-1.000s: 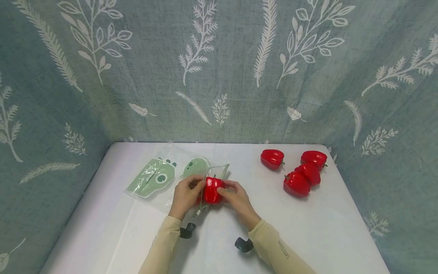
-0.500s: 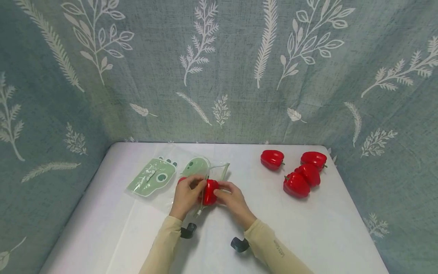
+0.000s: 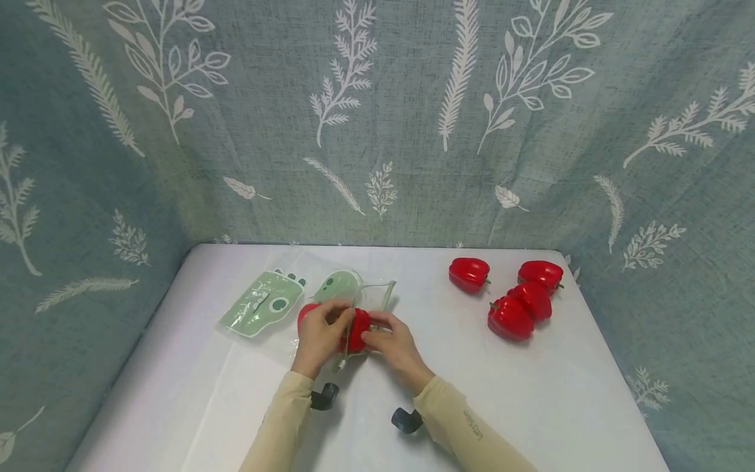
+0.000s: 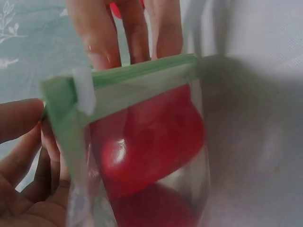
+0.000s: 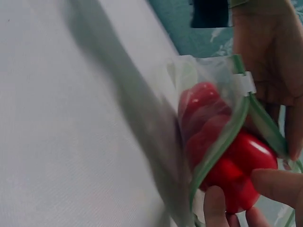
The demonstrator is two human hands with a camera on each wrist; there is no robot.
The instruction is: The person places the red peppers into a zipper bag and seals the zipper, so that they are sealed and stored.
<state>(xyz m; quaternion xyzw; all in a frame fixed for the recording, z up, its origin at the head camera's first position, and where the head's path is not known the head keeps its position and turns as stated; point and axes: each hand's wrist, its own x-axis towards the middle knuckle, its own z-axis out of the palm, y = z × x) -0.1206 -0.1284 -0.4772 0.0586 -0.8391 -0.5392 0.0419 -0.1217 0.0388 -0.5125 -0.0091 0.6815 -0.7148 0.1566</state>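
Observation:
In the head view, my left hand [image 3: 316, 337] pinches the rim of a clear zip bag [image 4: 199, 142] with a green slider edge. My right hand [image 3: 395, 344] holds a red bell pepper [image 5: 239, 165] at the bag's open mouth, its thumb and fingers on the outer end. The right wrist view shows this pepper partly inside, between the two green rims. Another red bell pepper [image 5: 201, 99] lies deeper in the bag; my left hand partly covers it in the head view.
Several more red bell peppers [image 3: 510, 319] lie at the right of the white table [image 3: 501, 400]. A flat bag [image 3: 265, 305] with a green cartoon print lies left of my hands. Patterned curtain [image 3: 413, 196] surrounds the back and sides. Dark camera mounts [image 3: 407, 421] stick out from the wrists.
My right hand has moved left, pushing the pepper further into the bag. The pepper inside has come into view left of my left hand, which stays in place.

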